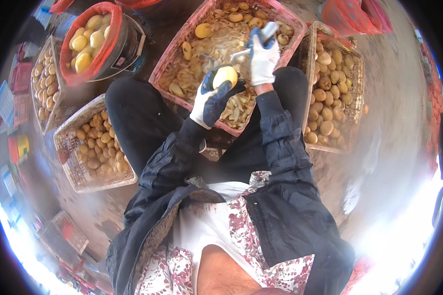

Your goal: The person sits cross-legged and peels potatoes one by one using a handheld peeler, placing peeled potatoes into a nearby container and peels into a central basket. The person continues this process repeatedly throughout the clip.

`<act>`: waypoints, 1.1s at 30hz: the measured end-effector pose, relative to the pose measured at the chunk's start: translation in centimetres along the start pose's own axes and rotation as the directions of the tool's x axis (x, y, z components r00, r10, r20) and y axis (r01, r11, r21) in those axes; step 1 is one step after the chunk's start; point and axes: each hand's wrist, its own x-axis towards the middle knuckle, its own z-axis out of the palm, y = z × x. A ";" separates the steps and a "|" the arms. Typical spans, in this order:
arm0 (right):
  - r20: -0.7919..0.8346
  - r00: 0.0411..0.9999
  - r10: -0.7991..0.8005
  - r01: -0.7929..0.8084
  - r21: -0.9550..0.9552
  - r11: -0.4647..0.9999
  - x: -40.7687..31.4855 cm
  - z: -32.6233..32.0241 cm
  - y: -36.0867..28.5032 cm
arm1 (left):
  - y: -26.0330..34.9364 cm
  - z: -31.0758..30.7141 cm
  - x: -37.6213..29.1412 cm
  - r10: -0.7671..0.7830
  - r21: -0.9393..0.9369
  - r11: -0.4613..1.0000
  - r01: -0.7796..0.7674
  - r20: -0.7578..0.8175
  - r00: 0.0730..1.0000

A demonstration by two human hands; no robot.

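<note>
My left hand, in a white glove with a dark blue palm, holds a peeled potato over a pink plastic crate. To its right my right hand, gloved alike, grips a peeler with a pale handle; its blade end points left, apart from the potato, and is partly blurred. Below both hands, potato peelings fill the crate, with several unpeeled potatoes at its far side.
A black bucket lined with red mesh holds peeled potatoes at the upper left. Crates of unpeeled potatoes stand at the right, lower left and far left. Red mesh bags stand at the upper right.
</note>
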 end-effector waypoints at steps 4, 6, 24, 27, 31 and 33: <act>0.004 0.996 0.084 -0.083 0.205 0.975 -1.4 0.5 -2.0 | -1.3 -2.1 0.6 -0.127 -0.290 0.951 0.105 -0.055 0.990; 0.015 0.988 0.156 -0.155 0.259 0.954 -3.0 1.8 -3.1 | -1.7 -2.9 0.7 -0.105 -0.350 0.932 0.095 -0.010 0.994; 0.045 0.989 0.144 -0.150 0.175 0.973 -4.2 1.7 -2.0 | -1.5 -2.2 0.6 -0.036 -0.073 0.997 0.034 -0.036 0.999; 0.006 0.999 0.048 -0.048 0.016 0.999 -3.2 1.4 -1.2 | -0.7 -2.4 0.3 -0.131 0.048 0.990 0.132 -0.030 0.991; -0.100 0.990 0.099 -0.089 0.093 0.992 -0.5 0.9 1.2 | -0.8 -1.8 0.0 -0.156 -0.080 0.985 0.153 -0.030 0.987; -0.066 0.996 0.067 -0.054 0.187 0.981 -0.9 0.4 0.5 | -1.0 -1.7 0.3 -0.104 -0.220 0.971 0.098 -0.018 0.994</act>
